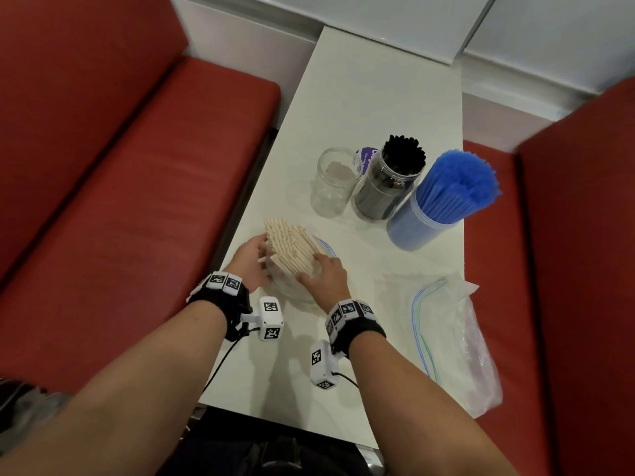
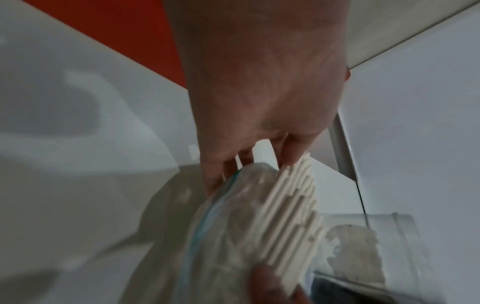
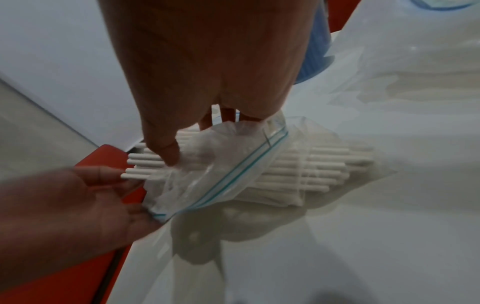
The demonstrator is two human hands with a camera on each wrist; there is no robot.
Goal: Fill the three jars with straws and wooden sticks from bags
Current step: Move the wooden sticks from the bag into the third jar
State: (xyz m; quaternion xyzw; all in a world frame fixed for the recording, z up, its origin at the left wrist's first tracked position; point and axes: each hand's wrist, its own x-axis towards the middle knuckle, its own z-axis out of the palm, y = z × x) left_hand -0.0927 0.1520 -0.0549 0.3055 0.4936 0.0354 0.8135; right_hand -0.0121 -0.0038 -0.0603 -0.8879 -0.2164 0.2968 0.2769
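A bundle of pale wooden sticks (image 1: 292, 247) pokes halfway out of a clear zip bag (image 1: 295, 292) near the table's left edge. My left hand (image 1: 257, 259) grips the bundle's bare end, fingers behind the sticks (image 2: 288, 195) and thumb at the bag's mouth. My right hand (image 1: 314, 269) holds the bag (image 3: 221, 174) round the bundle, its thumb (image 3: 166, 152) pressing on the plastic over the sticks (image 3: 145, 164). Beyond stand an empty clear jar (image 1: 335, 182), a jar of black straws (image 1: 391, 176) and a jar of blue straws (image 1: 443, 201).
Crumpled zip bags (image 1: 446, 324) lie on the white table (image 1: 360, 97) at the right, near its edge. Red bench seats (image 1: 137, 201) flank the table on both sides. A purple lid (image 1: 366, 158) shows behind the jars.
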